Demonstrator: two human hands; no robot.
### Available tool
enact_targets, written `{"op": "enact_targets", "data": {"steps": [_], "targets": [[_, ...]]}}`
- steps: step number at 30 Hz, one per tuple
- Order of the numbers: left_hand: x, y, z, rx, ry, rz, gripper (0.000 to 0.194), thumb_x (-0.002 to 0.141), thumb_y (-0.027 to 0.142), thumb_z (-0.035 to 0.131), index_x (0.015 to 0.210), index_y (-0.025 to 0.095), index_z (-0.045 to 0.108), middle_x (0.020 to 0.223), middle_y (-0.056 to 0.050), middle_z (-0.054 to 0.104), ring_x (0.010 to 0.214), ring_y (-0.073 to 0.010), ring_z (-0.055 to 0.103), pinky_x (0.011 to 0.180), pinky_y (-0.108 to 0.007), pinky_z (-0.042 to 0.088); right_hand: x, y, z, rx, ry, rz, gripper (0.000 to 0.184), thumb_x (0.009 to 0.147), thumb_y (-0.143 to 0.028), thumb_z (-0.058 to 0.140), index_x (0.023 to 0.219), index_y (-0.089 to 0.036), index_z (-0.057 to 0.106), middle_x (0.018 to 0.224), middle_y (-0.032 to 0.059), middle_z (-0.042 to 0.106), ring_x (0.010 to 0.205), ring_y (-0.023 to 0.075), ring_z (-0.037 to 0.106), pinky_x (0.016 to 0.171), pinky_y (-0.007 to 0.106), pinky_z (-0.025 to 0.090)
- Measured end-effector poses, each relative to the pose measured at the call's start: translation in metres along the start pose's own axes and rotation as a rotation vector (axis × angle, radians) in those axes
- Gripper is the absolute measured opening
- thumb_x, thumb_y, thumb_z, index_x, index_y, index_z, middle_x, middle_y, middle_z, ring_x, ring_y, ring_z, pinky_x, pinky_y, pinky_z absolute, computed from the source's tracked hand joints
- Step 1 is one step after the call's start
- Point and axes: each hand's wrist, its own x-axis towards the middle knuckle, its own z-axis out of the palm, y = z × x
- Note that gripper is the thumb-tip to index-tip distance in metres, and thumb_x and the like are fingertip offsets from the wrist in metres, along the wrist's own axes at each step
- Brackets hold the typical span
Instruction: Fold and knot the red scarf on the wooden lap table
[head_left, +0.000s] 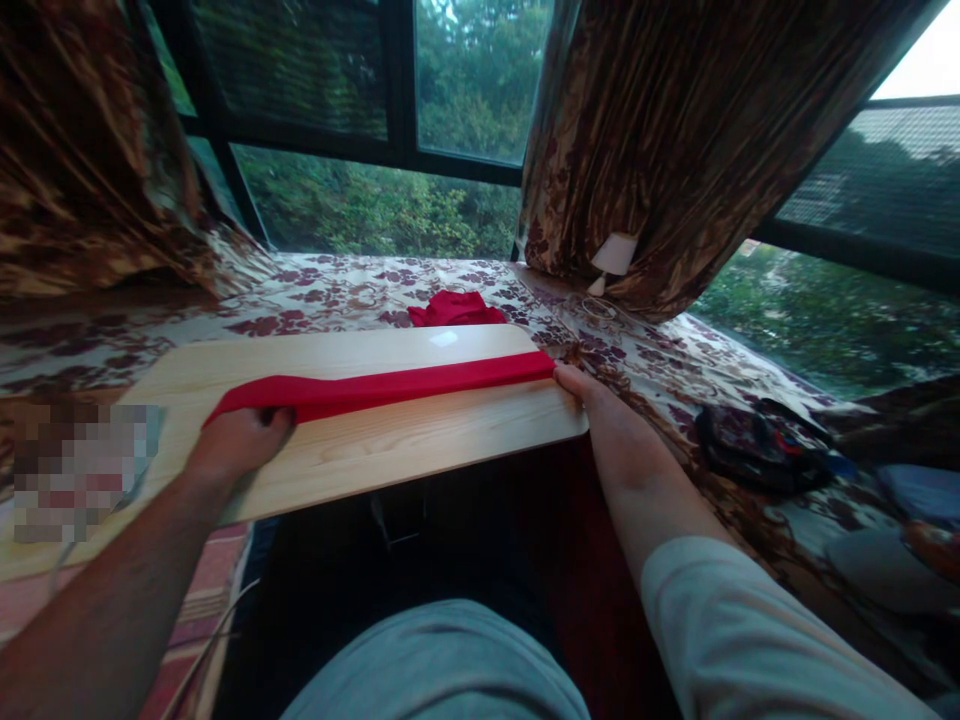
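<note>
A long folded strip of red cloth (405,384) lies stretched across the pale wooden board (390,450). Its left end is gripped by my left hand (244,440), whose fingers curl over the fabric with the thumb tucked in. At the board's right edge, my right hand (574,382) pinches the other end of the strip; most of its fingers are hidden. Beyond the board's far edge sits a crumpled red cloth (457,308).
A floral cover (322,285) spreads behind the board up to the windows and curtains (630,120). A small white lamp (615,255) stands at the back right. Farther right lies a dark bag (761,445). A blurred-out item (82,475) rests on the board's left end.
</note>
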Motion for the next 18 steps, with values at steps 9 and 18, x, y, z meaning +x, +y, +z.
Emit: {"op": "enact_targets", "data": {"steps": [9, 18], "targets": [[-0.002, 0.003, -0.002, -0.039, -0.053, 0.010, 0.091, 0.089, 0.078, 0.024, 0.123, 0.007, 0.072, 0.116, -0.026, 0.071, 0.113, -0.0413, 0.065, 0.089, -0.044, 0.051, 0.007, -0.029, 0.006, -0.304, 0.296, 0.007, 0.046, 0.097, -0.030, 0.041, 0.128, -0.012, 0.069, 0.134, 0.0193, 0.065, 0.129, 0.0284, 0.058, 0.109, 0.036, 0.041], [-0.007, 0.007, -0.011, -0.105, -0.061, -0.033, 0.082, 0.090, 0.070, 0.033, 0.118, 0.005, 0.073, 0.116, -0.028, 0.070, 0.114, -0.0413, 0.064, 0.091, -0.045, 0.050, -0.007, -0.097, 0.068, -0.338, 0.074, -0.275, 0.061, 0.103, -0.055, 0.033, 0.156, -0.027, 0.040, 0.166, 0.0103, 0.030, 0.152, 0.0315, 0.027, 0.121, 0.061, 0.018]]}}
